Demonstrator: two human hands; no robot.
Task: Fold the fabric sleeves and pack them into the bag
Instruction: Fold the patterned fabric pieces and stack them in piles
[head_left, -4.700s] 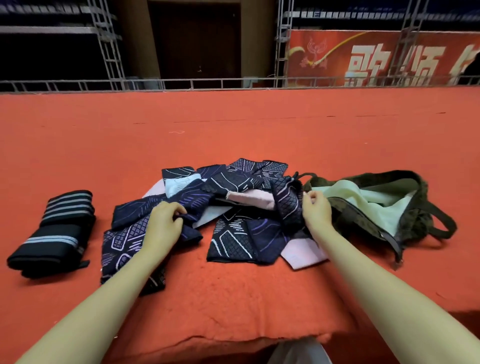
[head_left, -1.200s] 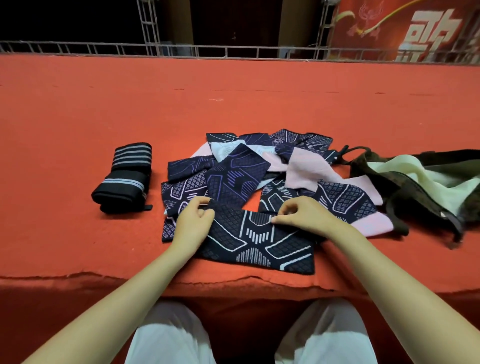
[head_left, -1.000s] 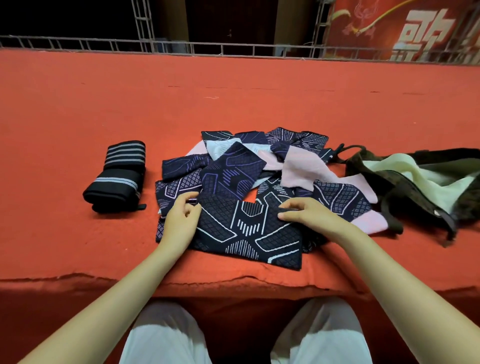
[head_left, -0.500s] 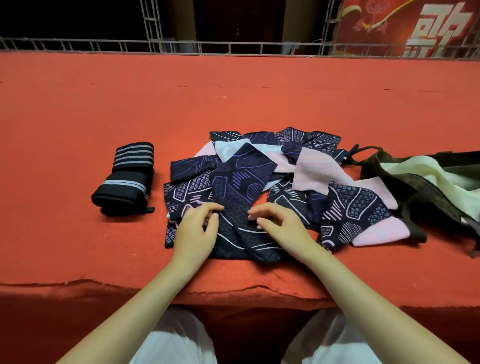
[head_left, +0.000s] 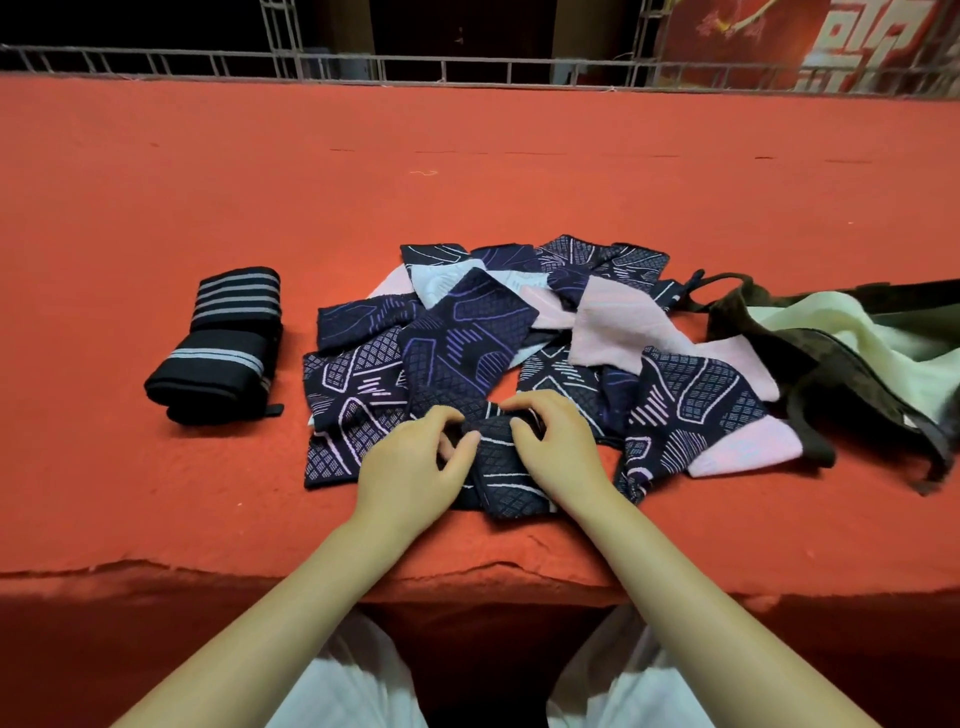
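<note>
A: Red cloth covers the whole bench (head_left: 156, 493). In the head view, both hands sit close together near its front edge.

B: What do they hold?

A: One dark sleeve (head_left: 498, 467) with a white diamond pattern. The left hand (head_left: 410, 462) and the right hand (head_left: 558, 449) each have curled fingers pinching it from either side. The sleeve is bunched up small between them.

B: Why so near the edge?

A: I think it is the easiest spot to reach, and the flat cloth gives a firm place to press the fold down.

B: Where are the other sleeves?

A: In a loose pile (head_left: 519, 322) just behind the hands. They lie on top of each other, dark blue with purple and white lines, and some show a pale pink inside. They do not look folded yet.

B: And the bag?

A: The bag (head_left: 810, 384) is on the right, touching the pile. It is dark olive, floppy, and lies on its side with its mouth open towards the sleeves. That should make it easy to slide a folded one in.

B: Is anything in it?

A: I see a pale green lining (head_left: 852, 332) or cloth inside. I cannot tell which. I see no patterned sleeve in there.

B: What is that on the left?

A: A black striped bundle (head_left: 218, 348), neatly folded, lying well apart from the pile.
</note>
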